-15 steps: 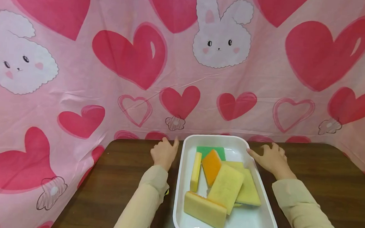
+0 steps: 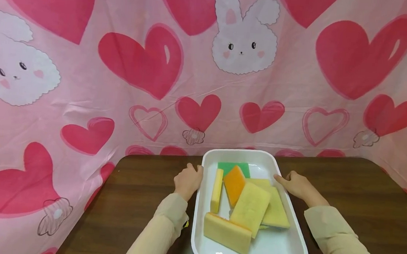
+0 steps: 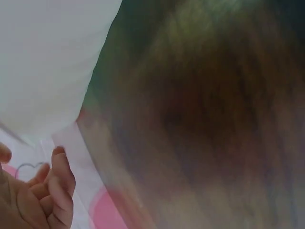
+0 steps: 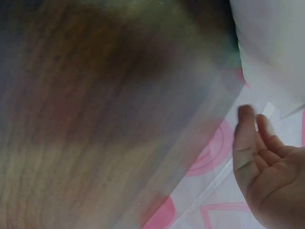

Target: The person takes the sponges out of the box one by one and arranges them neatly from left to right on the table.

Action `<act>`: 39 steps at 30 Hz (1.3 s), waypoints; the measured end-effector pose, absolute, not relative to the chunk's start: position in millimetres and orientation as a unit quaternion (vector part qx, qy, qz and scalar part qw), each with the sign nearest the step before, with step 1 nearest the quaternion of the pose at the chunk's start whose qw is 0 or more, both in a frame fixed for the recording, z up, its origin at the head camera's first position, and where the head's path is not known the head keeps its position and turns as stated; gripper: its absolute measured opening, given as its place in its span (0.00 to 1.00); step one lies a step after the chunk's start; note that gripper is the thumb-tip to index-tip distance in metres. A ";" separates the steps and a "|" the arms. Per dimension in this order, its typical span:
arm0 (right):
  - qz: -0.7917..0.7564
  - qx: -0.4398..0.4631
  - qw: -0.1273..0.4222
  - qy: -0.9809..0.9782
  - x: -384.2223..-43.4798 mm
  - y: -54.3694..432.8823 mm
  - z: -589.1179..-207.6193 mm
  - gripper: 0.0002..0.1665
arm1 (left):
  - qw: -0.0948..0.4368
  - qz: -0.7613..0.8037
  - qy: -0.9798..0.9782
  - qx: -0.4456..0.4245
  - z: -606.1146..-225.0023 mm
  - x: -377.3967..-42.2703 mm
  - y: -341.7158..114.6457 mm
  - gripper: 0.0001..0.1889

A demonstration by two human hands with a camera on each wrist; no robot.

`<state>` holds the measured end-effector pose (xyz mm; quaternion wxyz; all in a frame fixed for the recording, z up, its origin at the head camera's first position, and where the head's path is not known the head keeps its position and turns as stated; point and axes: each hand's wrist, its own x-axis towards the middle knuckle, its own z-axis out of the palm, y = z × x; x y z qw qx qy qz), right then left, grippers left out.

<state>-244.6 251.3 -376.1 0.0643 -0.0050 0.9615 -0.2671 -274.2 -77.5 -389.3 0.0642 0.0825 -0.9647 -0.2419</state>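
Observation:
A white rectangular tray (image 2: 197,236) holds several sponges. Among them are a yellow sponge (image 2: 251,209) leaning over others, a pale yellow one (image 2: 227,235) standing on its long edge in front, and a narrow yellow one (image 2: 216,191) at the left. An orange sponge (image 2: 234,186) and a green piece (image 2: 234,168) lie farther back. My left hand (image 2: 188,181) is beside the tray's left side, thumb right at the rim. On the opposite side, my right hand (image 2: 296,184) has its thumb over the rim. Both wrist views show loosely bent fingers near the tray's outer wall.
The tray stands on a dark brown wooden table (image 2: 131,200), close to its far edge. Behind and at the sides hangs a pink cloth (image 2: 192,79) with hearts and rabbit faces.
Both hands have moved inward to the tray's sides, the left to the right and the right to the left. The sponges keep their places in the tray.

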 end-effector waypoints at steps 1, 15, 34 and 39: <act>-0.269 -0.007 0.060 0.961 -243.6 250.8 -376.5 0.36 | 0.061 -0.248 -0.963 0.082 -390.4 -272.9 -76.1 0.29; -0.290 -0.019 0.029 0.956 -242.8 247.4 -392.6 0.24 | 0.028 -0.339 -0.940 0.041 -401.8 -268.5 -71.7 0.28; -0.344 -0.012 0.057 0.937 -246.0 239.7 -395.3 0.24 | 0.025 -0.386 -0.922 0.019 -407.3 -270.1 -69.9 0.09; -0.346 -0.008 0.063 0.936 -245.7 239.3 -395.2 0.25 | 0.021 -0.385 -0.922 0.022 -406.5 -268.0 -69.8 0.10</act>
